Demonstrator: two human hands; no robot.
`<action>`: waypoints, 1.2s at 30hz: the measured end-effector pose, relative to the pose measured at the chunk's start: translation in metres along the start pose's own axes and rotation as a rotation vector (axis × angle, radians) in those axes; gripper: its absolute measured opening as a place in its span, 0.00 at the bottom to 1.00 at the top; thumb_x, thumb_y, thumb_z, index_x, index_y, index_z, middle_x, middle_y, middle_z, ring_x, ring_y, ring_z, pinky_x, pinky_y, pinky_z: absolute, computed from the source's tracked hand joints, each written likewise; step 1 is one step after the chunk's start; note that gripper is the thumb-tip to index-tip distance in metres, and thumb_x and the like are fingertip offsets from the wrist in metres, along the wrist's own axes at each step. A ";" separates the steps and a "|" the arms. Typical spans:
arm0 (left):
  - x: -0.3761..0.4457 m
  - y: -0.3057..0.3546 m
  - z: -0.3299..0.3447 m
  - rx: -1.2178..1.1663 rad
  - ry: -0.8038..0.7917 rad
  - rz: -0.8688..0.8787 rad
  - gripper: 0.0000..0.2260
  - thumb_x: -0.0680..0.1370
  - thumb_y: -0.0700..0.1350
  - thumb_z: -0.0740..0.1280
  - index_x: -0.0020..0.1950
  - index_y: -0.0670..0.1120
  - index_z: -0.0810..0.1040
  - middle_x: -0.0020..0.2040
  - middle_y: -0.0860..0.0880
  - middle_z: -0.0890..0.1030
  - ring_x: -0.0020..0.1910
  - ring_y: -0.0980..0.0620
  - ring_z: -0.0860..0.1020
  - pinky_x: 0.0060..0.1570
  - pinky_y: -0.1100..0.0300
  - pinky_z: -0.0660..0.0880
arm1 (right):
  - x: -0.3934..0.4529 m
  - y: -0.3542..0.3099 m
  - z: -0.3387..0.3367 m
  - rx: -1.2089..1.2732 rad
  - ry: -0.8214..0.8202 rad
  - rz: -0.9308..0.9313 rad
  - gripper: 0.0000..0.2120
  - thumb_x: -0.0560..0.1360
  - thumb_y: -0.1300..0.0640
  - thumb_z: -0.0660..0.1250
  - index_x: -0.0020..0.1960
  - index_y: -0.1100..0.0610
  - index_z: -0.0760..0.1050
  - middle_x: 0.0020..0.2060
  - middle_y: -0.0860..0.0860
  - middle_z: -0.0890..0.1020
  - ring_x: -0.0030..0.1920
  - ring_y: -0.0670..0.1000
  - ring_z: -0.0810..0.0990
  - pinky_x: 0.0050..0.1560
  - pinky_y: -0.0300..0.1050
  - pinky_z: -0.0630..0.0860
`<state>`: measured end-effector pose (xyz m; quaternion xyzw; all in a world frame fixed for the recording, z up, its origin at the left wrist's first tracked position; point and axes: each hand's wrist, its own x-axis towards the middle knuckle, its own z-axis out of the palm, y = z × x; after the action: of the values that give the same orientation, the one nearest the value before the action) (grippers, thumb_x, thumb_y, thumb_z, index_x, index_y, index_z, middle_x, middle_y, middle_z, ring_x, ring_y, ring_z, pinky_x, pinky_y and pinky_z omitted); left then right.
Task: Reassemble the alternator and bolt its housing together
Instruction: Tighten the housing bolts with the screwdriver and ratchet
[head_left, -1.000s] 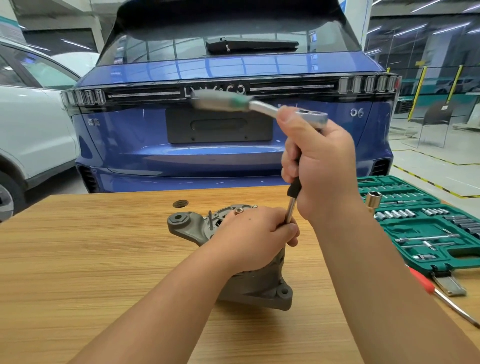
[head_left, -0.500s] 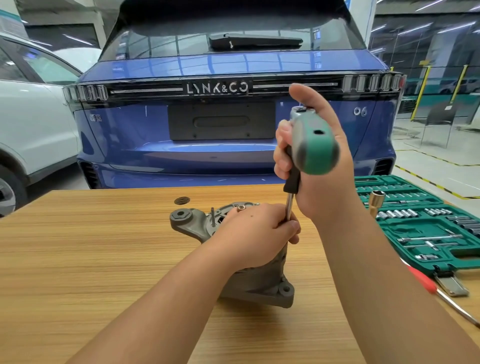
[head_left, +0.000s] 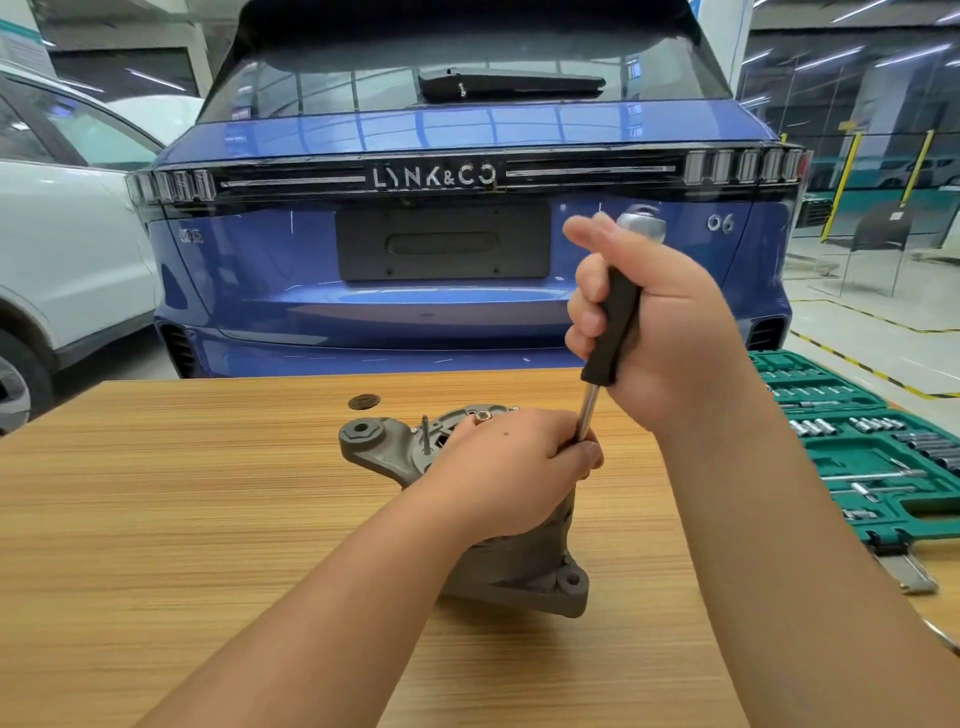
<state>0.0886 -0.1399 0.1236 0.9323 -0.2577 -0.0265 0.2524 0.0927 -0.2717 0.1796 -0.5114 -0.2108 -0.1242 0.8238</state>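
Note:
A grey cast alternator (head_left: 524, 571) stands upright in the middle of the wooden table (head_left: 208, 519), one mounting ear (head_left: 363, 436) jutting to the left. My left hand (head_left: 514, 467) lies over its top and pinches the lower end of a steel extension bar (head_left: 587, 413). That bar rises into a black grip (head_left: 613, 322) held in my right hand (head_left: 670, 332), with the ratchet's shiny head (head_left: 641, 223) just above the fist. The green ratchet handle is hidden behind my right hand. Where the bar meets the housing is covered by my left fingers.
An open green socket set case (head_left: 883, 447) lies at the table's right edge, with a metal tool (head_left: 909, 571) in front of it. A small dark round hole (head_left: 363, 401) sits in the table behind the alternator. A blue car (head_left: 441, 291) stands close behind the table, a white car (head_left: 62, 249) at left.
The ratchet's green handle swung from the left, round toward me, and is now out of sight behind my right hand. My left hand stayed on the alternator and the bar.

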 end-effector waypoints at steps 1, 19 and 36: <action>0.000 -0.001 0.000 -0.007 0.004 -0.002 0.12 0.85 0.57 0.57 0.44 0.63 0.74 0.44 0.61 0.81 0.46 0.59 0.78 0.59 0.46 0.72 | 0.000 0.000 -0.002 0.064 -0.081 0.024 0.11 0.77 0.55 0.67 0.57 0.58 0.74 0.32 0.47 0.74 0.29 0.47 0.70 0.31 0.40 0.65; -0.003 0.003 -0.003 -0.027 0.005 -0.029 0.11 0.86 0.56 0.58 0.47 0.62 0.76 0.44 0.64 0.80 0.50 0.60 0.78 0.65 0.43 0.71 | -0.001 0.013 0.001 0.130 -0.191 -0.123 0.19 0.79 0.46 0.57 0.65 0.54 0.75 0.40 0.54 0.75 0.32 0.50 0.72 0.31 0.42 0.70; 0.000 -0.002 -0.001 -0.025 0.016 -0.008 0.13 0.85 0.57 0.58 0.43 0.61 0.76 0.37 0.66 0.79 0.40 0.63 0.75 0.53 0.47 0.70 | -0.003 0.003 0.001 0.055 -0.171 -0.014 0.13 0.78 0.58 0.67 0.61 0.55 0.75 0.35 0.48 0.74 0.29 0.46 0.70 0.32 0.40 0.67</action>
<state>0.0892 -0.1382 0.1235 0.9302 -0.2516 -0.0233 0.2661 0.0906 -0.2694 0.1762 -0.4960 -0.2872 -0.0800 0.8155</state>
